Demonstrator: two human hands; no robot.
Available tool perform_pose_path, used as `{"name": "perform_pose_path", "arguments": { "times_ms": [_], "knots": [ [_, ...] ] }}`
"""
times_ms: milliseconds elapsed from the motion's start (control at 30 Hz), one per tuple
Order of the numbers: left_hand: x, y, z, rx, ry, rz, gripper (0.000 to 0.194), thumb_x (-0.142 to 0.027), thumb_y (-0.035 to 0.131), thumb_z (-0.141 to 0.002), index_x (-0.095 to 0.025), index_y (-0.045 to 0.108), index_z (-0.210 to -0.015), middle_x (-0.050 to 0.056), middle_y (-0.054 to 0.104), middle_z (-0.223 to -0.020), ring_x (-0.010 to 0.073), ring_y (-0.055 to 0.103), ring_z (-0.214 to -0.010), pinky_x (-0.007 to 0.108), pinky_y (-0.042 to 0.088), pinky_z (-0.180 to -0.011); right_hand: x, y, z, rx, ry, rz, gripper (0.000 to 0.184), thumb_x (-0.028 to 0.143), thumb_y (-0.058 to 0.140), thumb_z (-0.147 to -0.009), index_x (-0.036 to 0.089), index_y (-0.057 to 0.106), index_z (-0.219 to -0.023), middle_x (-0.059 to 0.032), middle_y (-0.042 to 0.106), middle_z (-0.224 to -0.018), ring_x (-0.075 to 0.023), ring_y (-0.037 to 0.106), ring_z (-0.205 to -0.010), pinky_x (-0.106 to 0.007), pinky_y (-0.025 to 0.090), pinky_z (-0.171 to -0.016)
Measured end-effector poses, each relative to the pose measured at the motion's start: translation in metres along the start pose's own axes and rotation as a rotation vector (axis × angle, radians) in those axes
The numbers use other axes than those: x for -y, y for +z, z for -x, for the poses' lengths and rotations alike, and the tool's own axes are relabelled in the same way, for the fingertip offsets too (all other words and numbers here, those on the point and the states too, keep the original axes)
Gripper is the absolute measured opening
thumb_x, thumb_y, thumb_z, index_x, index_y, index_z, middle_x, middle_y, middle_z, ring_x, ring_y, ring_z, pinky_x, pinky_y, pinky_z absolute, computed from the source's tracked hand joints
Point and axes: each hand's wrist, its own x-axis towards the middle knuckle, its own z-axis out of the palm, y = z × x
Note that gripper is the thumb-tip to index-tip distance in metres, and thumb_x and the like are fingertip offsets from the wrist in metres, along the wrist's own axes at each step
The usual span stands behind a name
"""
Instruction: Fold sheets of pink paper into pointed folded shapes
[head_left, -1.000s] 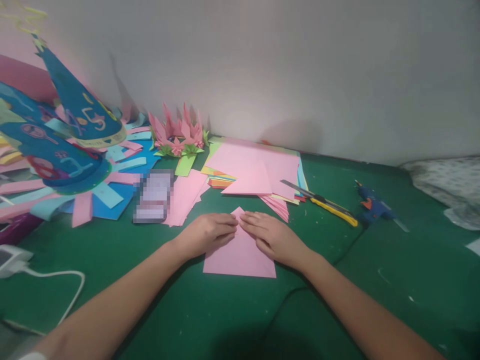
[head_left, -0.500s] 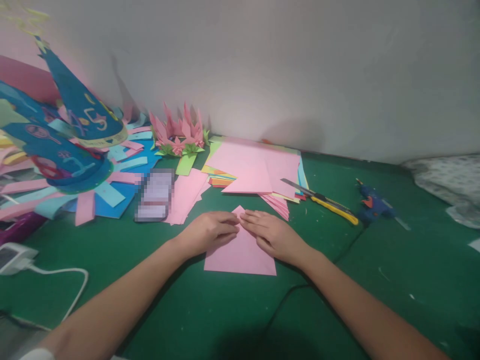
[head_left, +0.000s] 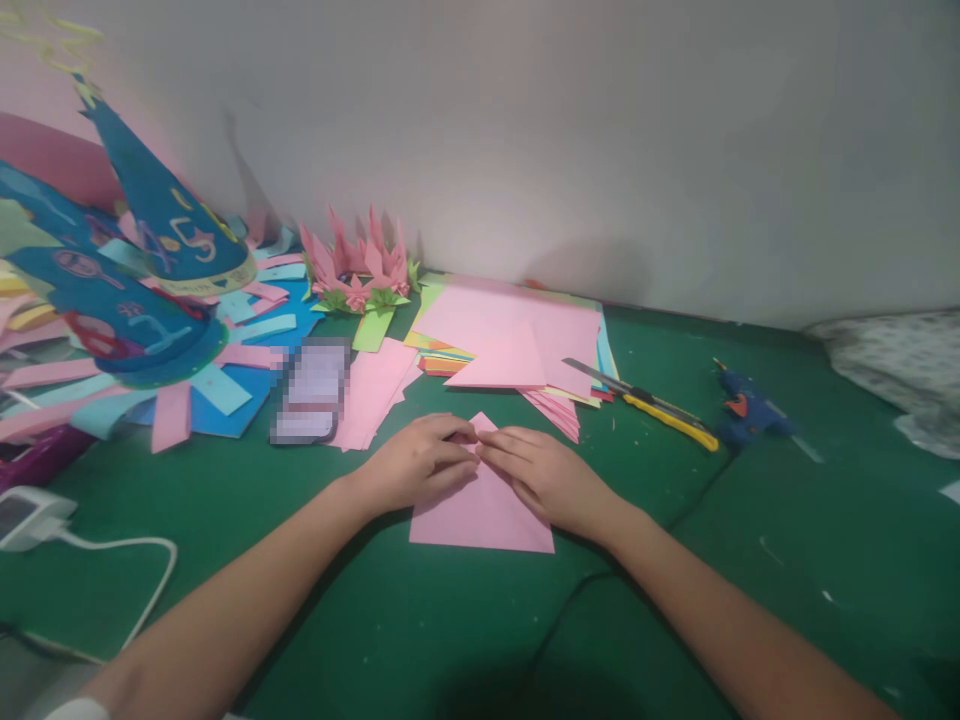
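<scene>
A pink sheet of paper (head_left: 480,522) with a pointed top lies on the green table. My left hand (head_left: 416,462) rests on its left side, fingers bent and closed on the paper near the peak. From the right, my right hand (head_left: 551,475) presses the sheet with its fingers held together, the tips close to the left fingertips. The hands cover both slanting sides of the paper, so the folds beneath them are partly hidden. Its straight lower edge shows toward me.
Behind are pink sheets (head_left: 480,330) over coloured paper, a box cutter (head_left: 671,418), and a pink paper crown (head_left: 358,275). A blue glue gun (head_left: 750,408) lies right. A blurred phone (head_left: 311,390), blue party hats (head_left: 161,205) and a white cable (head_left: 135,543) are left.
The fingers of my right hand have drawn closer together, and their tips have slid slightly down from the paper's peak. My left hand and the sheet stay nearly in place.
</scene>
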Motion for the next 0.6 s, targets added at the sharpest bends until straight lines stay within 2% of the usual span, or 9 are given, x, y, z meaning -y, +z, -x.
{"name": "perform_pose_path", "arguments": {
  "times_ms": [167,300,600],
  "knots": [
    [-0.0001,-0.0011,0.0004,-0.008,-0.033,0.020,0.024,-0.026,0.050,-0.090,-0.018,0.072,-0.085,0.011,0.060,-0.108,0.0212,0.057,-0.101,0.036,0.047,-0.088,0.0011,-0.0008,-0.0012,0.038,0.007,-0.004,0.036,0.013,0.037,-0.091,0.011,0.057,-0.122,-0.0132,0.058,-0.126,-0.0247,0.052,-0.115,-0.044,0.046,-0.096],
    [0.0026,0.0003,0.0015,-0.016,-0.077,-0.009,0.023,-0.028,0.052,-0.089,-0.020,0.072,-0.084,0.010,0.059,-0.117,0.0241,0.051,-0.114,0.042,0.041,-0.098,0.0009,-0.0011,-0.0018,0.066,0.023,-0.011,0.037,0.012,0.038,-0.089,0.011,0.056,-0.121,-0.0126,0.056,-0.129,-0.0251,0.051,-0.117,-0.043,0.045,-0.097],
    [0.0036,-0.0004,0.0026,0.076,-0.140,0.019,0.018,-0.036,0.057,-0.087,-0.022,0.068,-0.087,0.007,0.052,-0.133,0.0269,0.038,-0.128,0.050,0.030,-0.104,0.0007,-0.0009,-0.0029,0.073,0.034,-0.018,0.037,0.012,0.039,-0.090,0.012,0.055,-0.123,-0.0111,0.058,-0.127,-0.0252,0.052,-0.114,-0.044,0.046,-0.096]
  ]
}}
